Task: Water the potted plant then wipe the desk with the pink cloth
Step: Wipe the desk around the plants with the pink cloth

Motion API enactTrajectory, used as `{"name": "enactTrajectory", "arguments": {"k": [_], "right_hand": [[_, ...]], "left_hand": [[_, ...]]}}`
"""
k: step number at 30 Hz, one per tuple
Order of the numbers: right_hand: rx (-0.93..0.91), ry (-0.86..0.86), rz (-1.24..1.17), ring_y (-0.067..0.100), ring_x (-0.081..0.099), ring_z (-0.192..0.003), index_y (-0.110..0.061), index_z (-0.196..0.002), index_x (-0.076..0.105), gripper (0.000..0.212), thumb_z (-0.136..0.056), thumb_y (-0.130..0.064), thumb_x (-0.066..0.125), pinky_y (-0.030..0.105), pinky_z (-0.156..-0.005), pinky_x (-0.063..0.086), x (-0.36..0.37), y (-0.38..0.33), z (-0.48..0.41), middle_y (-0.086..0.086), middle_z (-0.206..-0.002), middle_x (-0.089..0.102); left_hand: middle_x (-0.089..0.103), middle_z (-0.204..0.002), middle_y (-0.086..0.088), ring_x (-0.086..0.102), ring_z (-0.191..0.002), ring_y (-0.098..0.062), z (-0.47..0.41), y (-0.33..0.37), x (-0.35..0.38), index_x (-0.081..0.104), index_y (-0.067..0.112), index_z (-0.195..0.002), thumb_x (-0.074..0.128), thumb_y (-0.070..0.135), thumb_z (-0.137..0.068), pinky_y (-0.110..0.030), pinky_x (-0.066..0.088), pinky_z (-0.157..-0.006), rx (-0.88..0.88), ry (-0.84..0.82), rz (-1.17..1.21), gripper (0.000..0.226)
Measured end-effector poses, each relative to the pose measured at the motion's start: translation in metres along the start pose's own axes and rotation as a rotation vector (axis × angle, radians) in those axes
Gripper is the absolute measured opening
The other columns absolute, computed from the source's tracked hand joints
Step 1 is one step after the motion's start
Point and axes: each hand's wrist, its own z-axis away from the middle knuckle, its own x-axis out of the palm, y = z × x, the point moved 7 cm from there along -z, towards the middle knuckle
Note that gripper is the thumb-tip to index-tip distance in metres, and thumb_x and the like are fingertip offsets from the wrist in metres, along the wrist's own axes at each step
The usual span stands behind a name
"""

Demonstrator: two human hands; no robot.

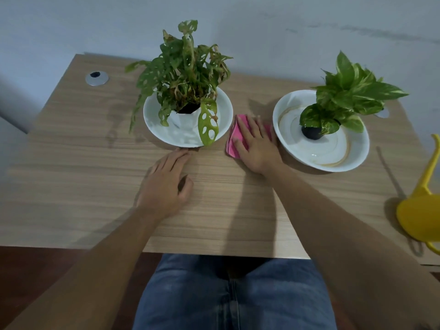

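Note:
A pink cloth [234, 136] lies flat on the wooden desk [83, 163] between two white bowls. My right hand [256, 145] presses down on it, palm flat and fingers spread. My left hand [166, 184] rests on the desk just in front of the left bowl [221, 108], fingers loosely curled and holding nothing. That bowl carries a holey-leaved plant [183, 67] in a white pot. The right bowl [357, 148] holds a small dark-potted plant [347, 96] and a little water. A yellow watering can [419, 210] stands at the desk's right edge.
A round metal cable grommet [97, 78] sits at the desk's back left, another partly hidden behind the right plant [383, 113]. A grey wall runs behind the desk. My jeans-clad legs [226, 294] show below the front edge.

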Motion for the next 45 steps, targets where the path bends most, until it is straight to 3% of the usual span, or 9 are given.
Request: {"name": "enactTrajectory", "arguments": {"k": [6, 14, 22, 27, 31, 35, 38, 40, 45], "right_hand": [[-0.124, 0.039, 0.077, 0.010, -0.004, -0.167, -0.047, -0.171, -0.002, 0.065, -0.113, -0.061, 0.025, 0.053, -0.134, 0.011, -0.001, 0.028, 0.087, -0.019, -0.180, -0.002], [-0.084, 0.070, 0.088, 0.012, 0.003, -0.167, -0.047, -0.171, 0.000, 0.067, -0.113, -0.058, 0.030, 0.057, -0.130, 0.018, 0.001, 0.037, 0.111, -0.017, -0.181, 0.002], [-0.024, 0.052, 0.085, 0.016, -0.010, -0.167, -0.042, -0.172, -0.004, 0.067, -0.111, -0.064, 0.014, 0.057, -0.133, 0.002, 0.012, -0.002, 0.070, -0.010, -0.181, -0.007], [0.010, 0.054, 0.053, 0.021, -0.010, -0.167, -0.036, -0.173, -0.001, 0.071, -0.108, -0.064, 0.010, 0.062, -0.130, -0.006, 0.026, -0.058, 0.063, -0.006, -0.181, -0.006], [-0.041, 0.063, 0.024, 0.022, -0.009, -0.168, -0.033, -0.174, 0.008, 0.072, -0.108, -0.060, 0.016, 0.062, -0.130, -0.005, 0.043, -0.118, 0.087, -0.002, -0.182, 0.000], [-0.145, 0.023, 0.008, 0.021, -0.017, -0.166, -0.033, -0.174, 0.001, 0.072, -0.109, -0.060, 0.019, 0.058, -0.131, -0.008, 0.056, -0.142, 0.104, -0.004, -0.181, -0.010], [-0.212, -0.051, -0.186, 0.016, -0.021, -0.165, -0.036, -0.173, 0.006, 0.068, -0.112, -0.062, 0.022, 0.053, -0.132, -0.011, 0.049, -0.132, 0.103, -0.007, -0.181, -0.012], [-0.223, -0.053, -0.348, 0.018, -0.016, -0.166, -0.031, -0.173, 0.019, 0.064, -0.115, -0.057, 0.029, 0.051, -0.134, -0.006, 0.036, -0.113, 0.101, -0.005, -0.182, -0.003], [-0.146, 0.080, -0.190, 0.014, -0.005, -0.168, -0.023, -0.169, 0.034, 0.061, -0.114, -0.048, 0.038, 0.052, -0.134, 0.009, 0.015, -0.039, 0.117, -0.007, -0.180, 0.018]], "left_hand": [[0.041, -0.174, 0.005, 0.034, -0.163, -0.015, 0.001, 0.003, 0.004, 0.043, 0.019, -0.168, 0.047, 0.039, -0.105, -0.041, 0.032, -0.130, 0.012, 0.003, -0.023, 0.066], [0.041, -0.174, 0.003, 0.034, -0.164, -0.015, 0.002, 0.002, 0.005, 0.043, 0.017, -0.168, 0.048, 0.038, -0.106, -0.044, 0.033, -0.131, 0.023, 0.010, -0.048, 0.065], [0.041, -0.174, 0.004, 0.034, -0.164, -0.014, 0.002, 0.005, 0.004, 0.044, 0.018, -0.167, 0.047, 0.037, -0.105, -0.043, 0.033, -0.131, 0.027, 0.015, -0.040, 0.065], [0.048, -0.167, -0.001, 0.044, -0.155, -0.021, 0.007, 0.002, -0.004, 0.052, 0.014, -0.160, 0.054, 0.024, -0.104, -0.045, 0.038, -0.128, -0.010, 0.067, -0.009, 0.057], [0.051, -0.163, -0.005, 0.047, -0.149, -0.024, 0.013, -0.010, -0.008, 0.055, 0.010, -0.156, 0.045, 0.027, -0.103, -0.046, 0.039, -0.127, -0.085, 0.090, 0.042, 0.056], [0.051, -0.164, 0.000, 0.046, -0.150, -0.022, 0.012, -0.022, -0.012, 0.053, 0.014, -0.159, 0.034, 0.037, -0.113, -0.044, 0.039, -0.127, -0.112, 0.057, 0.141, 0.055], [0.050, -0.165, -0.002, 0.045, -0.151, -0.023, 0.012, -0.024, -0.013, 0.051, 0.012, -0.161, 0.032, 0.038, -0.114, -0.041, 0.037, -0.128, -0.141, 0.052, 0.173, 0.057], [0.049, -0.165, -0.004, 0.045, -0.151, -0.026, 0.013, -0.017, -0.013, 0.049, 0.012, -0.161, 0.032, 0.036, -0.115, -0.046, 0.038, -0.128, -0.113, 0.058, 0.130, 0.055], [0.031, -0.180, -0.005, 0.021, -0.170, -0.021, 0.018, 0.038, 0.011, 0.032, 0.010, -0.173, 0.030, 0.035, -0.115, -0.054, 0.018, -0.137, 0.092, -0.028, -0.077, 0.063]]}}
